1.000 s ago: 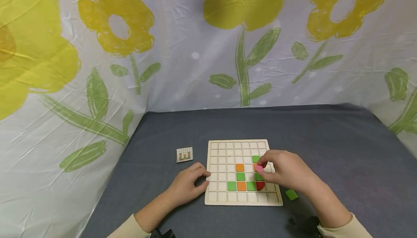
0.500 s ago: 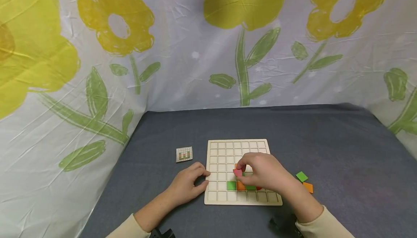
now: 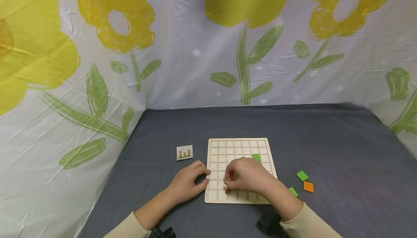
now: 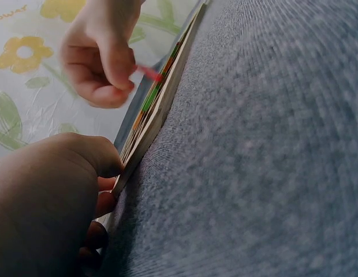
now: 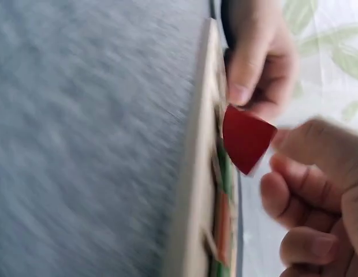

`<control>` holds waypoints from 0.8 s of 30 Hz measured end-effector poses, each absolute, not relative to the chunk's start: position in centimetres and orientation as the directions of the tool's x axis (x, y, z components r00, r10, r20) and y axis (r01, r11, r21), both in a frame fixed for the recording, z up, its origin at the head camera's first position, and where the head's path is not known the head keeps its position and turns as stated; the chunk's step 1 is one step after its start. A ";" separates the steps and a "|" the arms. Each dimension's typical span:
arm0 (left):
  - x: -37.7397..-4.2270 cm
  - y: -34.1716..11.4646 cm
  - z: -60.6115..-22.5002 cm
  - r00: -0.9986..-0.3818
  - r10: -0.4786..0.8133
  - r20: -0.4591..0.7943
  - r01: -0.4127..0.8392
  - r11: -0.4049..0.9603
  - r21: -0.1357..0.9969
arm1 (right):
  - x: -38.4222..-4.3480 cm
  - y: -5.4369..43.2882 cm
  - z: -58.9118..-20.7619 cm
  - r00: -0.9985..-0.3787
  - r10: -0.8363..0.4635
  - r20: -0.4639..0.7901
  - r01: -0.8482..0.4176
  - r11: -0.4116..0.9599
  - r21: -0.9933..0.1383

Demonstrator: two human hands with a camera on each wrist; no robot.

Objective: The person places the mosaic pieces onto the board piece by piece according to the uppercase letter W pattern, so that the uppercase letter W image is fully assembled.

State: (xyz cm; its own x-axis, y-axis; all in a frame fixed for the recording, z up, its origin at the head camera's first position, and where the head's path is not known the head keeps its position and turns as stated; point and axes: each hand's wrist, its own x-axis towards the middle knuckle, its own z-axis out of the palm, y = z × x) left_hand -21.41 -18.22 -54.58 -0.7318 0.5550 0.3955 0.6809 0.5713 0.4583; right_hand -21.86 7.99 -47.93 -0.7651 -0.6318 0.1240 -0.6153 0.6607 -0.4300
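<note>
A pale wooden grid board lies on the dark cloth. My right hand is over its lower middle, pinching a red quarter-circle tile by one corner between thumb and finger; the tile's curved edge is close above the grid in the right wrist view. Most of the coloured tiles on the board are behind this hand; one green tile shows past it. My left hand rests at the board's left edge, thumb and fingertips touching it, fingers loosely bent.
Right of the board lie a loose green tile, an orange tile and another green tile partly behind the right forearm. A small printed pattern card lies left of the board. A flowered curtain hangs behind the table.
My right hand has moved left across the board, carrying the red tile. Loose tiles on the right have come out from behind the forearm. My left hand has stayed at the edge.
</note>
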 end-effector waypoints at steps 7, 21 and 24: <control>-21.6 -18.2 -54.4 -0.732 0.559 0.389 0.680 0.572 0.459 | -21.6 8.3 -47.6 -0.765 -0.642 0.052 -0.595 0.674 -0.438; -21.4 -18.2 -54.2 -0.734 0.560 0.384 0.678 0.574 0.459 | -19.4 7.6 -46.6 -0.718 -0.687 -0.111 -0.623 0.706 -0.336; -21.2 -18.3 -54.3 -0.734 0.559 0.384 0.678 0.573 0.461 | -19.2 7.4 -46.9 -0.706 -0.704 -0.071 -0.657 0.690 -0.304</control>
State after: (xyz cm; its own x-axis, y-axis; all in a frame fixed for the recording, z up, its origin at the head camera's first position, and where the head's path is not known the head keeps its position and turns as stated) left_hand -21.22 -18.30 -54.34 -0.7344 0.5594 0.3843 0.6777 0.5732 0.4607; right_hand -19.16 7.37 -46.92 -0.7062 -0.7044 -0.0708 -0.6574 0.6896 -0.3036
